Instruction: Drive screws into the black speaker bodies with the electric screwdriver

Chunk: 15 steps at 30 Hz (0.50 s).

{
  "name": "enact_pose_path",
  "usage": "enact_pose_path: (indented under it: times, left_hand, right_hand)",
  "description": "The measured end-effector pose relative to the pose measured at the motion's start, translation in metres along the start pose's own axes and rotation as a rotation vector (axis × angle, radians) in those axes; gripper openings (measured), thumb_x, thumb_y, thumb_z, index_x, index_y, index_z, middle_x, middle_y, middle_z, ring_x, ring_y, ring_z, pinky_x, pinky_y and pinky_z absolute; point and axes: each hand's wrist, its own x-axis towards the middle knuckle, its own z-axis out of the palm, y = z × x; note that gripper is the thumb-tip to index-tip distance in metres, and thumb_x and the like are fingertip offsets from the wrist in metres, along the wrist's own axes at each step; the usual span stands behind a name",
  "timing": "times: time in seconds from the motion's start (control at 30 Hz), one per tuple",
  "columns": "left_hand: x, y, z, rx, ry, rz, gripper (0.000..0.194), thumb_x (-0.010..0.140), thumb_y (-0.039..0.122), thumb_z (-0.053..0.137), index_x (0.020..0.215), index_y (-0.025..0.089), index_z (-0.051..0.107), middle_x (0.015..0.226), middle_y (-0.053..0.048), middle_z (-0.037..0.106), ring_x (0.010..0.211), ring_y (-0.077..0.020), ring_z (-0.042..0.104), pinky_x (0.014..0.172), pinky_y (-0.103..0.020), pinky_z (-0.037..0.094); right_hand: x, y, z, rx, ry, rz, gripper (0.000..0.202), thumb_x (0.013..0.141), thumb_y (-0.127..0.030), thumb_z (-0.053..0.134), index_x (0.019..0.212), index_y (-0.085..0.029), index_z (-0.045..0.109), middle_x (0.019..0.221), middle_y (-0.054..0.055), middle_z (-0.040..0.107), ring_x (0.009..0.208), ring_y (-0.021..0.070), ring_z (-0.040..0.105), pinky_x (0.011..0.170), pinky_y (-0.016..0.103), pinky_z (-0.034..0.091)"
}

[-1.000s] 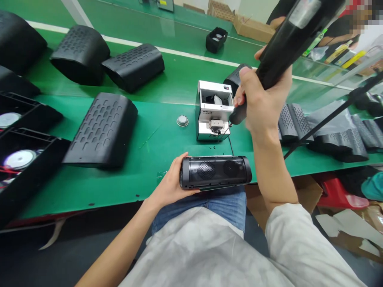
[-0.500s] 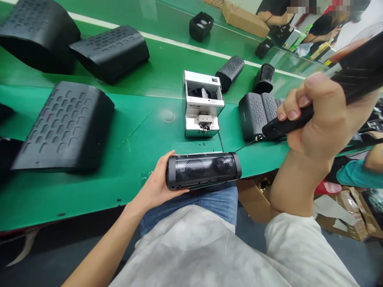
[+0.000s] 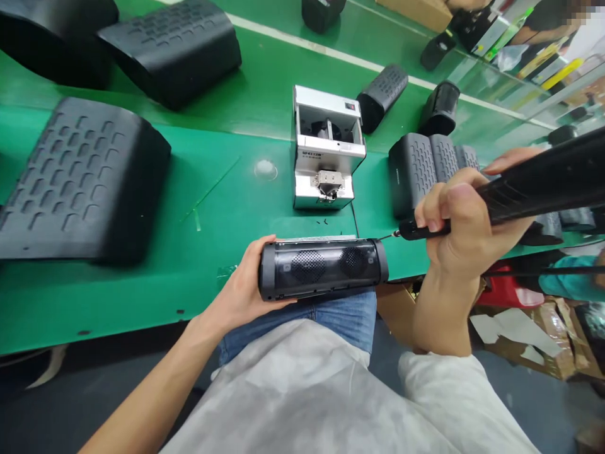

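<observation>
My left hand (image 3: 239,284) grips the left end of a black speaker unit (image 3: 324,270), which lies lengthwise at the table's front edge above my lap. Two round perforated speaker grilles show through its front. My right hand (image 3: 466,221) is wrapped round a black electric screwdriver (image 3: 534,183), held tilted, its thin bit pointing left. The bit's tip is at the upper right corner of the speaker unit; whether it sits in a screw I cannot tell. Behind the unit stands a silver screw feeder (image 3: 329,154) with a small metal outlet at its front.
Large black textured housings (image 3: 89,183) stand at the left of the green table (image 3: 222,239). More housings (image 3: 418,167) stand in a row at the right. Tiny dark screws (image 3: 322,222) lie before the feeder. Cardboard (image 3: 524,337) is on the floor at right, near another person's teal sleeve (image 3: 570,274).
My right hand has come down and to the left, bringing the screwdriver's bit to the speaker unit's right end. The left hand keeps its grip. The camera view has shifted slightly.
</observation>
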Motion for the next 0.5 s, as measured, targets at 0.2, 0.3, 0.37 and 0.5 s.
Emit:
enact_pose_path:
  times: [0.2,0.3,0.37,0.5]
  left_hand:
    - [0.0,0.003,0.002,-0.038,0.069,-0.02,0.11,0.092,0.067,0.095,0.177,0.034,0.034,0.171,-0.017,0.058,0.158,-0.0488,0.064,0.131,-0.068,0.058]
    - [0.0,0.004,0.003,-0.049,0.071,-0.055,0.113,0.087,0.065,0.1,0.177,0.034,0.037,0.169,-0.016,0.06,0.156,-0.051,0.066,0.131,-0.071,0.059]
    - [0.0,0.004,0.002,-0.051,0.071,-0.064,0.117,0.085,0.062,0.102,0.178,0.035,0.036,0.17,-0.016,0.059,0.156,-0.0514,0.066,0.131,-0.071,0.059]
    - [0.0,0.0,0.003,-0.038,0.053,-0.046,0.12,0.088,0.061,0.101,0.18,0.034,0.03,0.177,-0.018,0.052,0.162,-0.0502,0.06,0.135,-0.069,0.055]
  right_hand:
    - [0.007,0.01,0.001,-0.006,-0.004,0.004,0.033,0.087,-0.026,0.094,0.105,-0.035,0.068,0.061,-0.012,0.045,0.038,0.0107,0.03,0.033,0.029,0.033]
    - [0.008,0.012,0.001,-0.043,-0.007,0.007,0.034,0.086,-0.029,0.095,0.104,-0.036,0.067,0.061,-0.011,0.043,0.038,0.0116,0.029,0.032,0.031,0.031]
    - [0.006,0.013,0.001,-0.036,-0.009,-0.004,0.033,0.086,-0.03,0.094,0.106,-0.036,0.069,0.061,-0.011,0.044,0.039,0.0117,0.03,0.032,0.03,0.032]
    - [0.005,0.019,0.002,0.008,0.008,-0.013,0.033,0.085,-0.025,0.095,0.105,-0.036,0.071,0.06,-0.012,0.044,0.036,0.0092,0.027,0.032,0.028,0.031]
